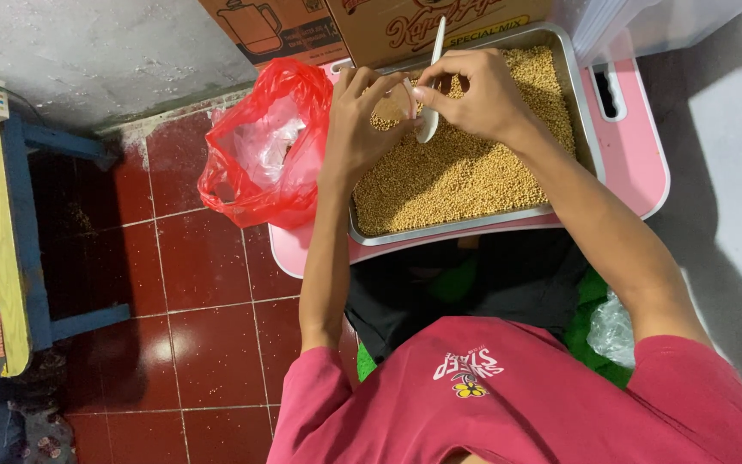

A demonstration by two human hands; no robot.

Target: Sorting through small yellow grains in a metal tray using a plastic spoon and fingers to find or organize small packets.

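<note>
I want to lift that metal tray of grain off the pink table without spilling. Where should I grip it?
Probably take the metal tray by its two short ends, one hand each, under the rolled rim. It lies level and nearly full of grain. The near long edge is free; boxes crowd the far side.

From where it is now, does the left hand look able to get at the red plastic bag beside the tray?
Probably yes. The left hand is over the tray's left edge, holding a small clear bag with the right hand. The red plastic bag sits open right beside it, with nothing between; it would need to let go first.
</note>
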